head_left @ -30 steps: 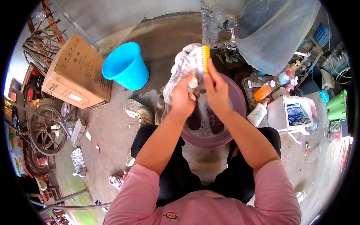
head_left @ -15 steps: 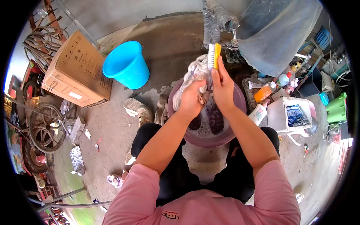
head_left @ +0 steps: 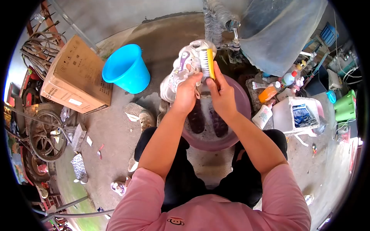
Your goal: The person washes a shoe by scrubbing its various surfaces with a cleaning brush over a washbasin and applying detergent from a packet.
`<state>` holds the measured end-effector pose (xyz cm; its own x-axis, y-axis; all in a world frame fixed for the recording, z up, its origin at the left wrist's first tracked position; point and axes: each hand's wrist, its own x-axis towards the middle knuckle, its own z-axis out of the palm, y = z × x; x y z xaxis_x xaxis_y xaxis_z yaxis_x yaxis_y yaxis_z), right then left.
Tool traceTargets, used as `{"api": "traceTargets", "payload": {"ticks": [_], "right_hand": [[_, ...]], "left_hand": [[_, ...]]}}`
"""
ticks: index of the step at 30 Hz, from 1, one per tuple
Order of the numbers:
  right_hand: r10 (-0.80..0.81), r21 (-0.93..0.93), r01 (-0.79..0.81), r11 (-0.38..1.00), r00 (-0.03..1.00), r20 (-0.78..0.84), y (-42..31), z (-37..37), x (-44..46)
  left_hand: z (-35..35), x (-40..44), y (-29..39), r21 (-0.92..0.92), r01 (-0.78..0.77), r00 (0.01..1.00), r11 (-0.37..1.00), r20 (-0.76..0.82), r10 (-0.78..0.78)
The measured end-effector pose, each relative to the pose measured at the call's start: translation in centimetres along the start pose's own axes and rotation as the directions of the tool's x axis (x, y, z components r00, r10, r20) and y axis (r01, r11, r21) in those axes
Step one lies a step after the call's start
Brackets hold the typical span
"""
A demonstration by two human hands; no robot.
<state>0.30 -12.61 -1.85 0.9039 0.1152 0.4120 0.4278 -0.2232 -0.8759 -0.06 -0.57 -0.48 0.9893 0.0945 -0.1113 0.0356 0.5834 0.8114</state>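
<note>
My left hand [head_left: 187, 93] grips a white sneaker [head_left: 178, 73] with purple and pink trim, held up over the far left rim of a purple basin [head_left: 243, 109]. In my right hand [head_left: 222, 96] is a yellow scrubbing brush [head_left: 210, 64]; its white bristles face left, against or very near the shoe's upper. Cloudy, sudsy water fills the basin below my wrists. Two dark insoles [head_left: 195, 117] lie in it, one partly behind my right forearm. The fingers of my left hand are partly hidden by the shoe.
A blue bucket [head_left: 131, 69] and a cardboard box [head_left: 75, 77] stand at left. Other shoes [head_left: 144, 117] lie beside the basin. Right of it are an orange bottle [head_left: 269, 92], a white bottle [head_left: 263, 116] and a white container [head_left: 284, 115]. A wrapped pipe with a tap [head_left: 235, 36] rises behind.
The sneaker has come up and left, turning so its laced upper and side show more. The brush has shifted left and slightly down, to the shoe. Both hands moved left.
</note>
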Motion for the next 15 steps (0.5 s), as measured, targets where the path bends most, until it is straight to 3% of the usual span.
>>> {"api": "traceTargets", "payload": {"ticks": [2, 3, 5, 6, 8, 10, 11, 13, 14, 15], "right_hand": [[-0.035, -0.053, 0.04, 0.998, 0.996, 0.082, -1.4, -0.4, -1.0], [-0.063, 0.03, 0.061, 0.998, 0.996, 0.067, -1.3, 0.0, -1.8], [-0.104, -0.123, 0.11, 0.986, 0.993, 0.054, -0.9, -0.3, -1.1], [-0.124, -0.2, 0.132, 0.971, 0.991, 0.051, -0.5, -0.7, -0.4], [-0.203, -0.221, 0.177, 0.959, 0.974, -0.102, 0.3, -1.0, 1.9], [0.098, -0.089, -0.107, 0.99, 0.991, -0.095, 0.3, -2.3, 3.3], [0.031, -0.066, -0.038, 0.997, 0.994, -0.105, 0.9, -2.0, 3.0], [-0.107, -0.022, 0.105, 0.994, 0.984, -0.141, 1.6, -1.0, 1.8], [0.022, 0.054, -0.019, 0.998, 0.998, -0.064, 0.7, -1.1, 0.6], [-0.004, 0.087, 0.01, 0.996, 0.998, -0.064, 0.4, -1.1, 0.3]], "left_hand": [[-0.5, 0.5, 0.4, 0.114, -0.021, 1.0, 0.993, 0.006, 0.021], [-0.8, 0.6, 0.7, 0.145, -0.031, 0.999, 0.989, 0.015, 0.029], [-0.7, 0.3, 0.8, 0.358, 0.043, 0.999, 0.933, -0.043, -0.03], [-0.6, 0.2, 0.8, 0.455, 0.086, 0.996, 0.887, -0.072, -0.06], [3.7, -2.9, 2.9, 0.695, 0.278, 0.961, 0.663, -0.204, -0.188], [1.7, -2.0, -1.9, 0.712, -0.042, 0.997, 0.701, 0.073, -0.014], [0.4, -1.1, -3.1, 0.761, -0.121, 0.992, 0.637, 0.112, 0.056], [-0.2, -0.3, -2.6, 0.805, -0.191, 0.981, 0.561, 0.141, 0.132], [-0.2, -0.7, -2.0, 0.782, -0.107, 0.994, 0.614, 0.098, 0.048], [0.5, -1.3, -0.7, 0.755, -0.017, 0.998, 0.655, 0.053, -0.036]]}}
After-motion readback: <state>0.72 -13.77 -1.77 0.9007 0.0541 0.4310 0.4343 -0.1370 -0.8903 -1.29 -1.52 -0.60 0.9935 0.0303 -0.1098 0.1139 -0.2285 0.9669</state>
